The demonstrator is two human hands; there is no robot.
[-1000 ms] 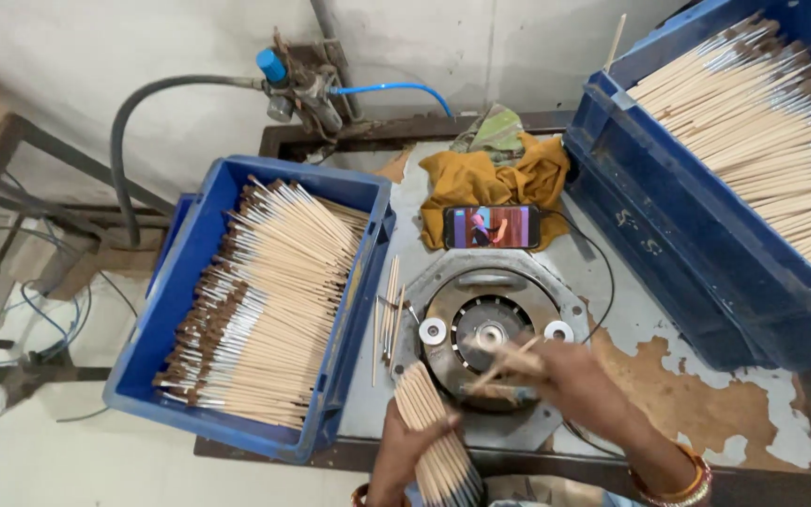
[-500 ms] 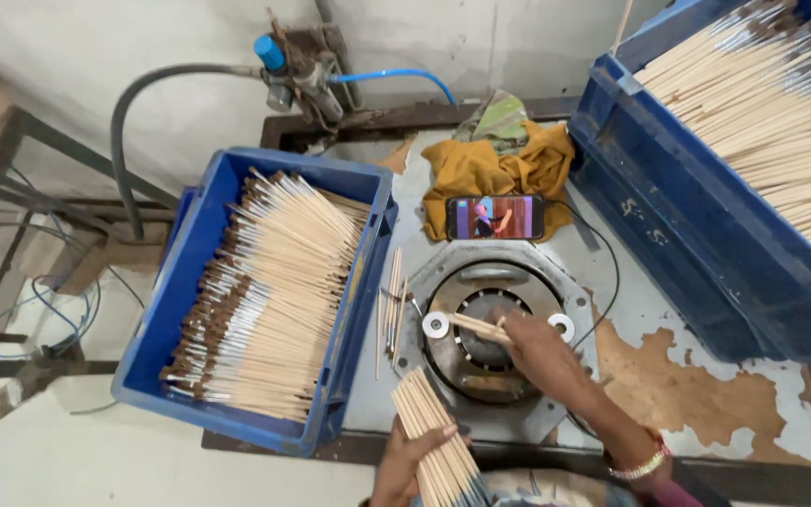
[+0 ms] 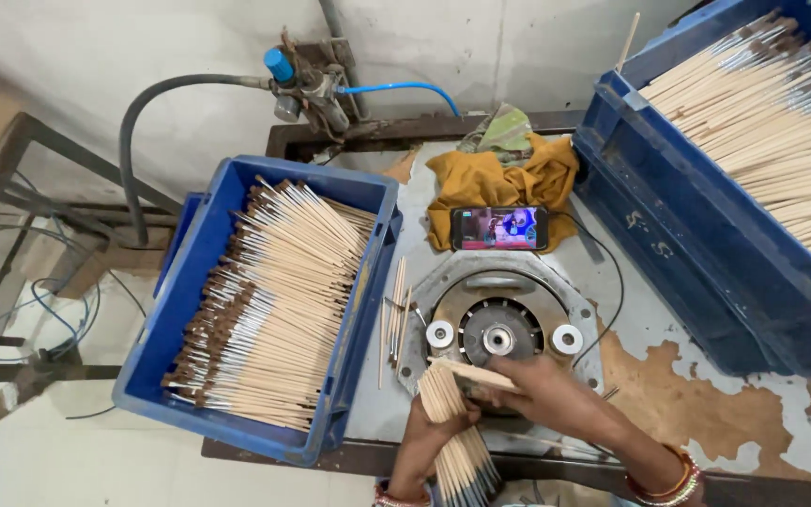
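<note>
On the workbench (image 3: 706, 413): round machine plate (image 3: 499, 319) at centre, phone (image 3: 499, 228) and cloth (image 3: 504, 178) behind it, stick-filled crate (image 3: 265, 300) to the left, larger crate (image 3: 706, 244) to the right, loose sticks (image 3: 396, 310) between left crate and plate.

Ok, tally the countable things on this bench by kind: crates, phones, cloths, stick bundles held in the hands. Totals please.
Blue crates: 2, the left crate and the right crate, both holding sticks.
Phones: 1, the phone, screen lit.
Cloths: 1, the yellow cloth behind it.
Held bundles: 1, the stick bundle in the left hand; the right hand holds a single stick.
Total: 5.
</note>
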